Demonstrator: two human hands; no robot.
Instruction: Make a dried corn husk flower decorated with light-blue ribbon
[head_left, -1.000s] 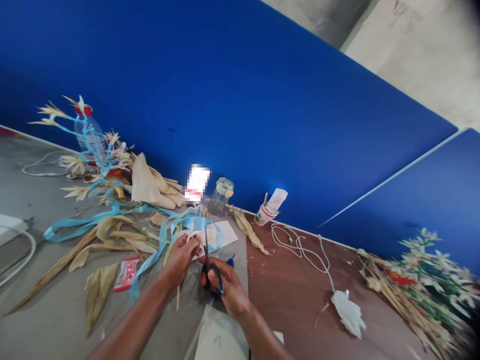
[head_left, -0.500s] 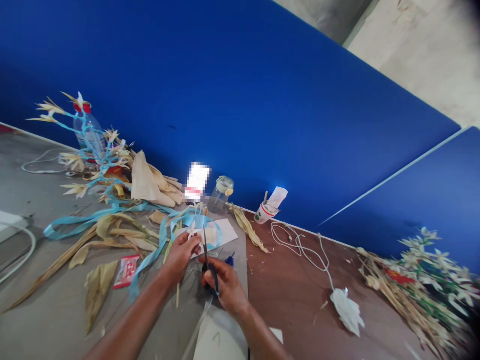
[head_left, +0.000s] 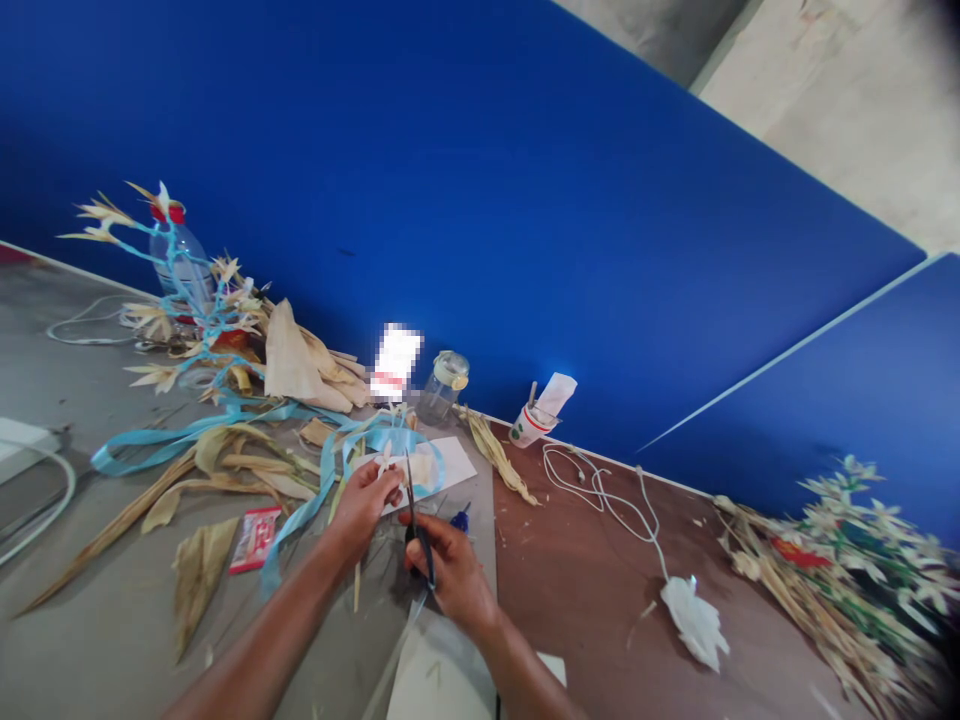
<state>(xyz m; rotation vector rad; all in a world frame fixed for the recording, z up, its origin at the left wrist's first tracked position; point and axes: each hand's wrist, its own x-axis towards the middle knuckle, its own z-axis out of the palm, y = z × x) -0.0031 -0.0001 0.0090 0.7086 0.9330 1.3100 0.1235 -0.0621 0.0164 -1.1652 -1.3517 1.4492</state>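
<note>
Looks like trimming: left hand fingers pinch pale flower, right hand fingers grip scissors. Next cut needs clear fingertips.

Craft workshop, by the look of it: husks, ribbon and scissors on or above the grey table, blue-stemmed flowers toward its back edge. White flowers near the brown table's back edge, right side. Blue partition behind reads office-like.
</note>
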